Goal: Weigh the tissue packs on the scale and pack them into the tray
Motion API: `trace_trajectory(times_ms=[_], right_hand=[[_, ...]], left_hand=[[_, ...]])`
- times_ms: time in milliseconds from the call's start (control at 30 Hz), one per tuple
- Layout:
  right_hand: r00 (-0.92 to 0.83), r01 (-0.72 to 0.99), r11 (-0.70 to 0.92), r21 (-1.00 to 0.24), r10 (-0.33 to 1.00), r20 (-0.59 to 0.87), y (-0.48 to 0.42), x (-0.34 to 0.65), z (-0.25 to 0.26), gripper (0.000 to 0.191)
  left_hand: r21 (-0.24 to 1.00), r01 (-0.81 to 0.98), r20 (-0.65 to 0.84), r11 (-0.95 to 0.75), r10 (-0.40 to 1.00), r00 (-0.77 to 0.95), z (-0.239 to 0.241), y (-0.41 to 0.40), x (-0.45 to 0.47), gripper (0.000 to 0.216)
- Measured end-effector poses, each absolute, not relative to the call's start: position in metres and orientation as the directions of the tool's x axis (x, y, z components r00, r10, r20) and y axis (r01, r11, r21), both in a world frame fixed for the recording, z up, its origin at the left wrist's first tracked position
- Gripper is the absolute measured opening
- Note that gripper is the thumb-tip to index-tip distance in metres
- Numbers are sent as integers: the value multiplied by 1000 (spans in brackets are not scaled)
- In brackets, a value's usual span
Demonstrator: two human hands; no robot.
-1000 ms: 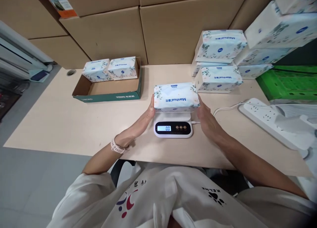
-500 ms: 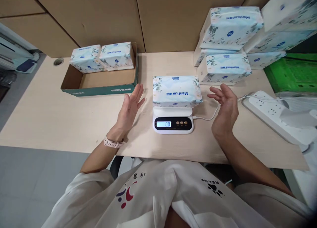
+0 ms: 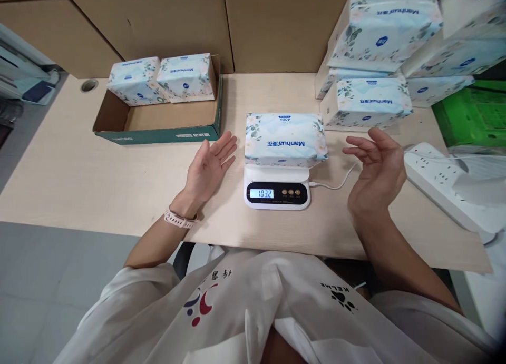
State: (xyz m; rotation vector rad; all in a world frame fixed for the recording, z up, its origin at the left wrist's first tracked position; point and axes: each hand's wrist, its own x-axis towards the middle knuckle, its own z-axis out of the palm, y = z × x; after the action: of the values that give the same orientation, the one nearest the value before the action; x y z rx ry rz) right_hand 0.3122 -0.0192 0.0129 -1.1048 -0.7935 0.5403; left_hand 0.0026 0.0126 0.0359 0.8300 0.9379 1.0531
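tissue pack (image 3: 285,139) is seated on scale (image 3: 276,193), overhanging both sides. left hand (image 3: 209,166) & right hand (image 3: 375,169) are held open, empty, either side of scale. readout prob. 103.2. Risk: pack nudged by stray finger, rdg skewed.

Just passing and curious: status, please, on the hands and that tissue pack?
Left hand open, beside tissue pack, not touching. Right hand open, clear too. Pack flat on scale, reading 103.2. Nothing in the way.

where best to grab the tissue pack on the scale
Probably by its two short ends, one hand from each side: the tissue pack lies flat, lengthwise across the scale, with the open left hand and right hand beside those ends.
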Motion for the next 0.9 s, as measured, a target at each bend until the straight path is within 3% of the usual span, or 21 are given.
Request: trace_trajectory(times_ms=[267, 433, 900], right_hand=[[556, -351, 149, -925, 827, -78, -14, 324, 15, 53], [518, -460, 47, -887, 825, -225, -12, 330, 14, 59], [511, -464, 70, -883, 835, -202, -13, 328, 20, 62]], left_hand=[[802, -453, -345, 389, 921, 182, 37, 20, 0, 55], [779, -479, -363, 405, 914, 182, 36, 22, -1, 53], [679, -563, -509, 471, 855, 102, 26, 34, -10, 31]])
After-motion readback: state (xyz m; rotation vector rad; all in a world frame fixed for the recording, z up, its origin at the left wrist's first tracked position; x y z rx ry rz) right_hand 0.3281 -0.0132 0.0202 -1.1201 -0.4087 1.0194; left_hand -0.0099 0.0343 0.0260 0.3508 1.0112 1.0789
